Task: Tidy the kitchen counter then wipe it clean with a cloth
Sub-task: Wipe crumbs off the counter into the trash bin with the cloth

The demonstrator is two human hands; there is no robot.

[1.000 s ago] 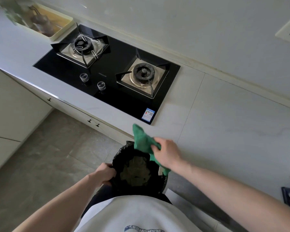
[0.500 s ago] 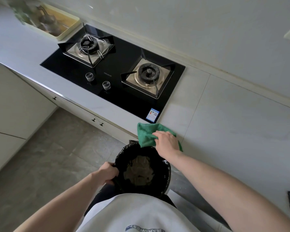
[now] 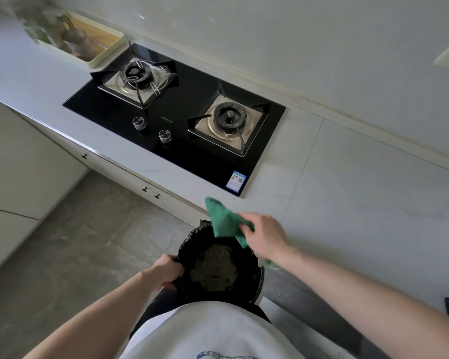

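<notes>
My right hand (image 3: 266,235) grips a green cloth (image 3: 224,221) at the front edge of the pale counter (image 3: 360,203). The cloth hangs partly over the edge, above a bin lined with a black bag (image 3: 257,281). Brownish scraps lie at the bottom of the bin. My left hand (image 3: 166,272) grips the bin's left rim and holds it just below the counter edge, against my body.
A black two-burner gas hob (image 3: 182,141) with two knobs is set into the counter to the left. A cream tray (image 3: 101,57) with a dark jar and greenery stands at the far left. Cabinet fronts and a grey floor lie below.
The cloth lay flat on the counter edge under my right hand half a second ago; it now hangs bunched over the bin. My left hand has kept its hold on the bin's rim.
</notes>
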